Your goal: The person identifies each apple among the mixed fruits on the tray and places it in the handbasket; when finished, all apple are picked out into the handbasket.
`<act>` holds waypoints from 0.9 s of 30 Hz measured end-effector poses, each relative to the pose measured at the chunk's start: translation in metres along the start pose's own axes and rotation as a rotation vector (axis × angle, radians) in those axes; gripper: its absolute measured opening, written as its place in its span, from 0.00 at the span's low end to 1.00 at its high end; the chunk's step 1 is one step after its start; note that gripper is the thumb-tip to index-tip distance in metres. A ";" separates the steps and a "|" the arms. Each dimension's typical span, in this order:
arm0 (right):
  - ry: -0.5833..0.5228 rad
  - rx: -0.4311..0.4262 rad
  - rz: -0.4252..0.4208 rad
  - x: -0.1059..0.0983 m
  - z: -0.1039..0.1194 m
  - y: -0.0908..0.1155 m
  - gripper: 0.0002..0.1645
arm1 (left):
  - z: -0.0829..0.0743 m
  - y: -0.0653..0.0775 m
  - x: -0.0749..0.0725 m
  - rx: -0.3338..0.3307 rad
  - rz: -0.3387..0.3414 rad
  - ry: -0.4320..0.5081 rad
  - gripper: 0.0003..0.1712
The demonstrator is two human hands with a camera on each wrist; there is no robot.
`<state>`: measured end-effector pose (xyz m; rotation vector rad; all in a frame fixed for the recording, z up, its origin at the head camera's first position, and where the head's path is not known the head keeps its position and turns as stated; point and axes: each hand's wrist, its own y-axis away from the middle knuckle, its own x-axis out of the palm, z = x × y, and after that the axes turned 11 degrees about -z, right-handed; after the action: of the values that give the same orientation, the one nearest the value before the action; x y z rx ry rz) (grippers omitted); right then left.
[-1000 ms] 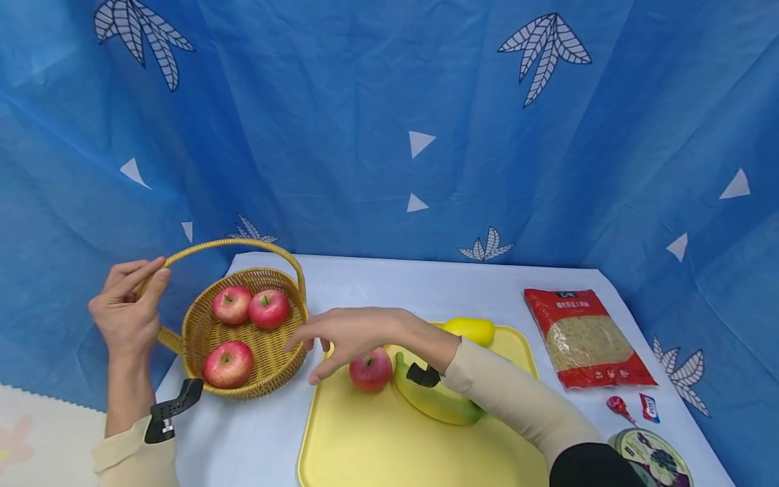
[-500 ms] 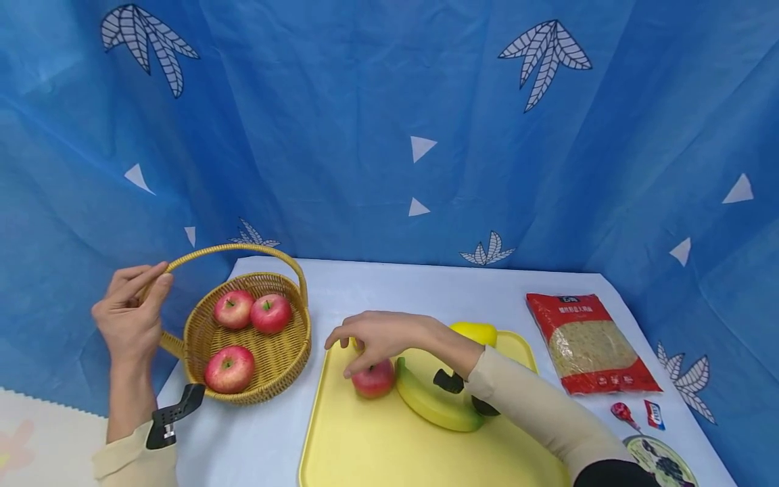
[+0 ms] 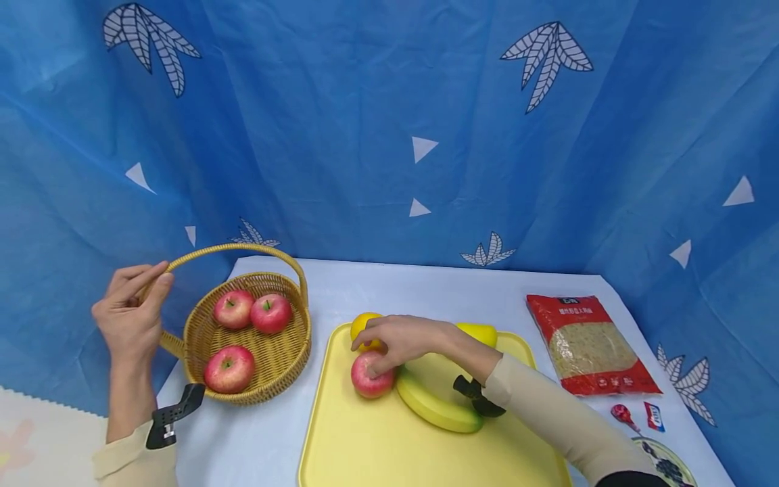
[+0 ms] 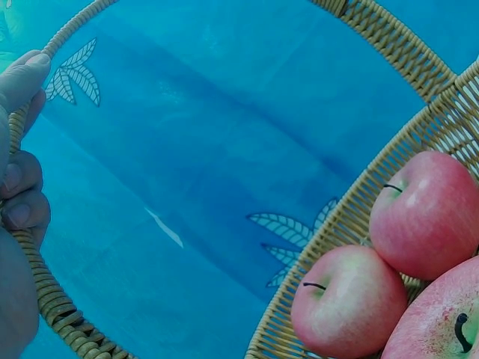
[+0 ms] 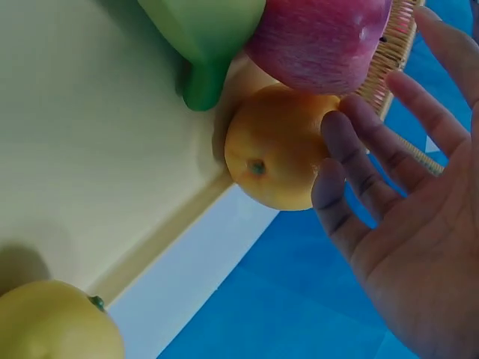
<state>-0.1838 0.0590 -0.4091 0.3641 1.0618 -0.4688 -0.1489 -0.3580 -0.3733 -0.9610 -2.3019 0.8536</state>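
In the head view, my left hand (image 3: 130,314) grips the arched handle (image 3: 237,247) of a wicker basket (image 3: 268,389). Three red apples, one of them near the front (image 3: 229,369), lie inside the basket. The left wrist view shows the fingers curled round the handle. My right hand (image 3: 408,341) is over the yellow tray (image 3: 389,450), its thumb at a red apple (image 3: 365,379). An orange (image 3: 364,325) lies behind that apple, close to the fingertips. In the right wrist view, the right fingers are spread and relaxed beside the orange (image 5: 269,157), holding nothing.
A banana (image 3: 435,406) and a yellow fruit (image 3: 481,334), partly hidden by the arm, lie on the tray. On the table's right are a red packet (image 3: 587,345), a lollipop (image 3: 622,413), a small wrapper (image 3: 654,416) and a round container (image 3: 666,463).
My right hand has moved right from beside the basket to the apple on the tray, and the orange now shows behind it. My left hand has kept hold of the basket handle.
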 end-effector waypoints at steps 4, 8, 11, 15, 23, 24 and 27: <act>0.056 0.006 0.004 0.004 0.002 0.003 0.32 | 0.002 -0.001 0.000 -0.004 0.000 0.003 0.12; 0.095 0.007 0.018 0.008 0.005 0.005 0.32 | 0.003 -0.001 -0.001 -0.005 0.000 0.001 0.12; 0.115 0.005 0.031 0.012 0.007 0.006 0.32 | 0.003 -0.001 -0.001 -0.004 0.001 0.003 0.12; 0.119 0.021 0.057 0.016 0.008 0.007 0.35 | 0.002 -0.001 -0.001 -0.010 0.000 0.001 0.12; 0.103 0.039 0.075 0.020 0.009 0.006 0.39 | 0.001 -0.001 -0.002 -0.019 0.007 -0.011 0.12; 0.100 0.041 0.078 0.020 0.009 0.006 0.40 | 0.001 -0.001 -0.002 -0.018 0.008 -0.010 0.12; 0.096 0.046 0.087 0.022 0.009 0.007 0.41 | 0.000 -0.001 -0.001 -0.016 0.010 -0.012 0.12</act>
<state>-0.1647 0.0559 -0.4241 0.4761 1.1247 -0.4016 -0.1484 -0.3593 -0.3731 -0.9779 -2.3193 0.8487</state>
